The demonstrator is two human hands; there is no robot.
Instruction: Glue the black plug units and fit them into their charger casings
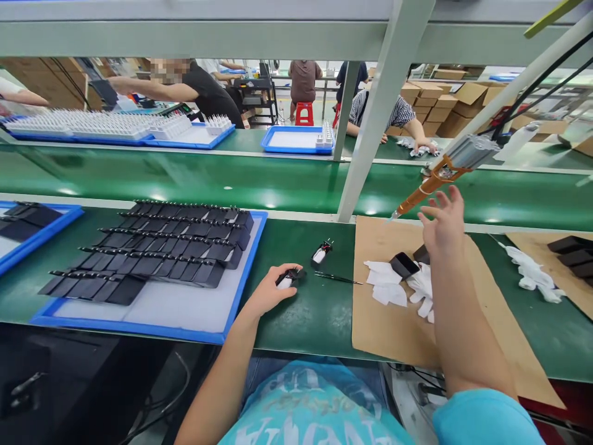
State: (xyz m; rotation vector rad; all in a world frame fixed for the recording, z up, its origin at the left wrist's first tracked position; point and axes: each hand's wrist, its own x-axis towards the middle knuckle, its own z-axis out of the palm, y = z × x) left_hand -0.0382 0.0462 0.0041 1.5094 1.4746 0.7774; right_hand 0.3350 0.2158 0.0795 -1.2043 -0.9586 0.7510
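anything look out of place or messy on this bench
Mostly tidy. White scraps lie scattered on the cardboard sheet around a black part, and tweezers and one black-and-white part lie loose on the green mat. The left hand grips a similar part; the right hand is open near the hanging screwdriver.

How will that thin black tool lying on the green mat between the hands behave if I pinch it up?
The thin black tool looks slender and stiff, so probably light. It lies flat on the green mat, likely hard to get fingers under. Its narrow tips may slip or pivot when pinched.
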